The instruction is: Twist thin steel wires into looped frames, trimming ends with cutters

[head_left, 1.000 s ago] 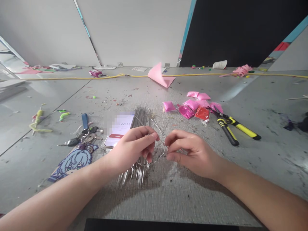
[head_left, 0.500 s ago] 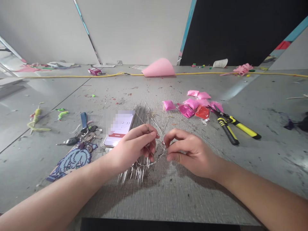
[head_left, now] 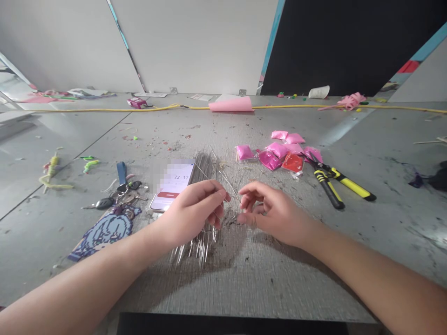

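One readable item: the phone [head_left: 173, 185], lying flat on the grey table [head_left: 279, 279] just beyond the left hand [head_left: 195, 211]. Its lit screen shows the digits "22:37" in dark type on white, upper right part of the display. The area left of and above the digits is pixelated, so nothing reads there. Below the digits is a red bar [head_left: 168, 195] with white lettering, too small to read. The small pink box [head_left: 137, 103] at the far edge of the table has print on it, also too small to read. Any marking on the yellow-and-black pliers [head_left: 335, 184] or the pink packets [head_left: 279, 151] is not legible.
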{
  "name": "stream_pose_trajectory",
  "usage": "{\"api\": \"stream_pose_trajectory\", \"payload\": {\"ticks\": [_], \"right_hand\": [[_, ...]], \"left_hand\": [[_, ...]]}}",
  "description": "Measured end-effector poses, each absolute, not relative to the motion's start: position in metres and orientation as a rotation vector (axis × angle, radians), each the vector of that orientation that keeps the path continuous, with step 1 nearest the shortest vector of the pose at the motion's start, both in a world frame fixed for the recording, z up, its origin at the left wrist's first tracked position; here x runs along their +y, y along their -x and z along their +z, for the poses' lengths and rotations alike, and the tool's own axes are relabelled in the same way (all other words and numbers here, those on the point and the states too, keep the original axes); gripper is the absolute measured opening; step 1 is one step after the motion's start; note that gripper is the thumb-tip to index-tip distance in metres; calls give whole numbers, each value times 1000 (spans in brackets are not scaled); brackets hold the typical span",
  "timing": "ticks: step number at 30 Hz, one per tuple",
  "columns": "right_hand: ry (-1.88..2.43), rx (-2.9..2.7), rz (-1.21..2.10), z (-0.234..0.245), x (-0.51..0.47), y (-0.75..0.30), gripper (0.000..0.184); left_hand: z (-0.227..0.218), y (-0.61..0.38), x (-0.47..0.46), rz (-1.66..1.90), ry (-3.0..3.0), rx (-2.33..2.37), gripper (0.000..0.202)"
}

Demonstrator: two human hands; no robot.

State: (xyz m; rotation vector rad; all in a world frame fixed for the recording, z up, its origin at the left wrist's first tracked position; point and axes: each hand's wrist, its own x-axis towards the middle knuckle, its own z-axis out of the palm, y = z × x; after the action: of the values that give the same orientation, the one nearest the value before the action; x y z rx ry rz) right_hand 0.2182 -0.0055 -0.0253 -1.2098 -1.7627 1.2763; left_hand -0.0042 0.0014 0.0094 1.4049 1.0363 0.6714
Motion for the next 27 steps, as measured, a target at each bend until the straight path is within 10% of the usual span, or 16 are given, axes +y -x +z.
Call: {"api": "stream_pose_trajectory", "payload": {"ticks": [27], "right_hand": [[1091, -1684, 1637, -27, -3, -217, 26]], "left_hand": [[11, 2, -3, 563, -1584, 1099, 32]]}}
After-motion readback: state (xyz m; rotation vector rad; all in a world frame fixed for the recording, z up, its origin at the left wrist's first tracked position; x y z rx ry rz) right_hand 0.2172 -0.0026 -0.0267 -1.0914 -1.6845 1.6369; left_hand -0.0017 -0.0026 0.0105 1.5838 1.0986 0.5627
